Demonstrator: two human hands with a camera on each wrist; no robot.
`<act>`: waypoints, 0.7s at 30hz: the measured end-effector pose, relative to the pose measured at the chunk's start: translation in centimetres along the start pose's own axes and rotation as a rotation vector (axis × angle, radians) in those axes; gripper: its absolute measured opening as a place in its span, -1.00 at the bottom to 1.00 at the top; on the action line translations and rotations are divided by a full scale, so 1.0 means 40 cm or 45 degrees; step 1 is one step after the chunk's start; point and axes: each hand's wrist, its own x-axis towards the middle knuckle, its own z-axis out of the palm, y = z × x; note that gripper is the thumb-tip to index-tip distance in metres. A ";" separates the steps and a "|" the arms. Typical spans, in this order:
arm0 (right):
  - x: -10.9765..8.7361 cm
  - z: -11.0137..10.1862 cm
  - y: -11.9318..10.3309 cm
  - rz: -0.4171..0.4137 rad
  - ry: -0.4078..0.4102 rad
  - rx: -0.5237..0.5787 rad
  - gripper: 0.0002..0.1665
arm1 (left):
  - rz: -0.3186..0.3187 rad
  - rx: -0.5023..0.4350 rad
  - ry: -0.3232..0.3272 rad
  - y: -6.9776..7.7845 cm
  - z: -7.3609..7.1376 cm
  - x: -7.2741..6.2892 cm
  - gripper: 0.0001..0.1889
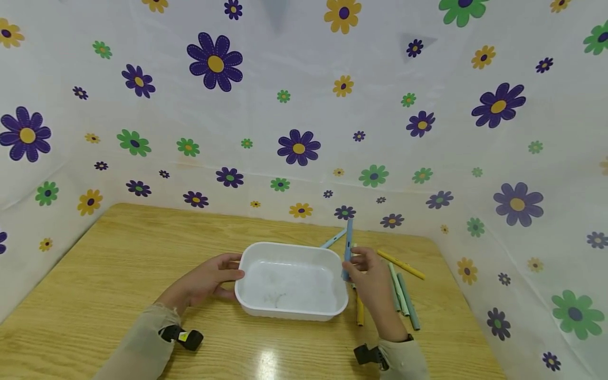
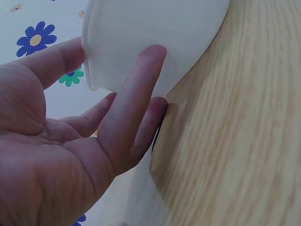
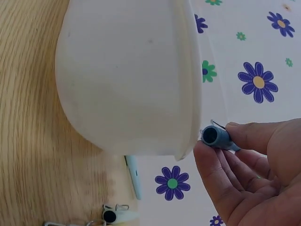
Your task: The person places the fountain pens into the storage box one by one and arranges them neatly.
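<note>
A white plastic basin [image 1: 291, 246] stands on the wooden table in front of me, with nothing but faint marks on its floor. My left hand [image 1: 204, 279] holds it by the left end, thumb at the rim and other fingers against the outer wall [image 2: 127, 28]. Just outside the opposite end, my right hand [image 1: 375, 279] pinches a blue pen [image 1: 349, 237] between thumb and fingers. The pen points upward and away in the head view. Its hollow dark end and wire clip [image 3: 217, 135] face the right wrist camera, close beside the basin's rim.
Behind the basin lies a light blue pen [image 1: 334, 239]. Right of my right hand are a yellow pen [image 1: 401, 265] and several green pens [image 1: 409, 303]; a darker yellow pen [image 1: 359, 310] lies by the basin's right end. A flower-printed sheet [image 1: 266, 121] walls the table.
</note>
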 end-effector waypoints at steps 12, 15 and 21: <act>-0.034 0.065 -0.039 -0.007 -0.059 0.082 -0.60 | 0.007 -0.002 -0.015 -0.007 -0.003 0.000 -0.23; -0.043 0.084 -0.052 -0.008 -0.079 0.085 -0.62 | 0.006 -0.004 -0.019 -0.008 -0.002 -0.001 -0.25; -0.052 0.125 -0.072 0.016 -0.132 0.101 -0.62 | 0.004 -0.005 0.000 -0.006 -0.002 0.001 -0.24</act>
